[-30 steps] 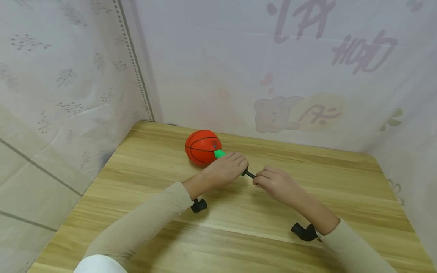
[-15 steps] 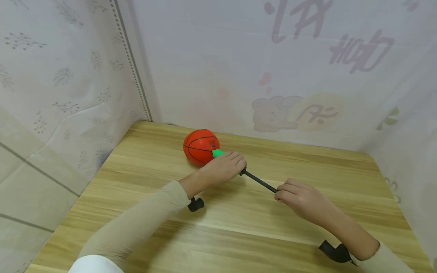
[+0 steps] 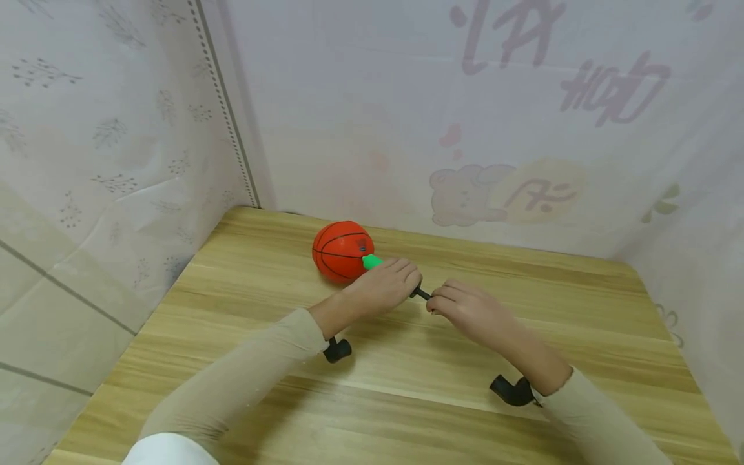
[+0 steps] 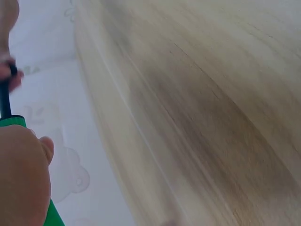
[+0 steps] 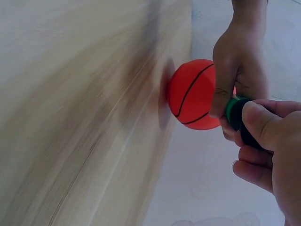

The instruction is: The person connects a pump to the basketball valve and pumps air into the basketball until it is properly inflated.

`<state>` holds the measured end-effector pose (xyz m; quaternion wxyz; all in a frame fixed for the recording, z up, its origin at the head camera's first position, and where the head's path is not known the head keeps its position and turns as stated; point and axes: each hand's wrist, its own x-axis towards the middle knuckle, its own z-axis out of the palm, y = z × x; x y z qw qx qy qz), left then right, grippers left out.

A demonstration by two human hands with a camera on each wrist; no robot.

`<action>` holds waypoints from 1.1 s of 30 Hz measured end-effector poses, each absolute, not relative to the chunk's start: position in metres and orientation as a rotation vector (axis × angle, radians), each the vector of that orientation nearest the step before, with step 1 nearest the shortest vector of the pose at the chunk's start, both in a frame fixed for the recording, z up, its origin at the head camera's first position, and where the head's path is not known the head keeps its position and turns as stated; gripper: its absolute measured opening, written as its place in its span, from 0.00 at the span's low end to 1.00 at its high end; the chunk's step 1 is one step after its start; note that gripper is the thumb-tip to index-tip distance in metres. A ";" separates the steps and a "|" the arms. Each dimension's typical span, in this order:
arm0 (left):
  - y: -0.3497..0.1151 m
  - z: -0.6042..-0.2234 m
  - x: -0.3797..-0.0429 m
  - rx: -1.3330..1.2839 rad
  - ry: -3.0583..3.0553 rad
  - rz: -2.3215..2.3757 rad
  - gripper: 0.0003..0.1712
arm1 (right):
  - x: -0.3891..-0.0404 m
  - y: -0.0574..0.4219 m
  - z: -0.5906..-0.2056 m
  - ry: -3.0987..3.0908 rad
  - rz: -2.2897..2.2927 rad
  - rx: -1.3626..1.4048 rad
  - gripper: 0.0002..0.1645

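A red toy basketball [image 3: 338,253] with black lines rests on the table near the back wall. Around the green barrel of a hand pump [image 3: 372,261] my left hand [image 3: 385,288] is wrapped, and the barrel's green end meets the ball's right side. My right hand [image 3: 469,311] grips the pump's black handle [image 5: 251,135], close by the left hand. Only a short piece of the black rod [image 3: 424,294] shows between the hands. In the left wrist view the green barrel [image 4: 52,216] appears below the left hand; most of it is covered by the fingers.
The wooden table [image 3: 349,407] meets a pale printed wall covering [image 3: 349,129] behind the ball. A black curved wrist mount [image 3: 511,390] hangs under the right forearm, another black mount [image 3: 338,351] under the left.
My right hand first drew the pump handle out to the right, baring a long rod, then pushed it back toward the left hand. The left hand and basketball stay nearly in place.
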<state>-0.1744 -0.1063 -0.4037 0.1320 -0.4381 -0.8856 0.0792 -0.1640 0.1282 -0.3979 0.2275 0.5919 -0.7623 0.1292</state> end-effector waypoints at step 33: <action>-0.108 -0.404 -0.173 -1.303 -2.571 0.147 0.05 | -0.135 0.167 -0.384 -2.120 0.355 1.650 0.26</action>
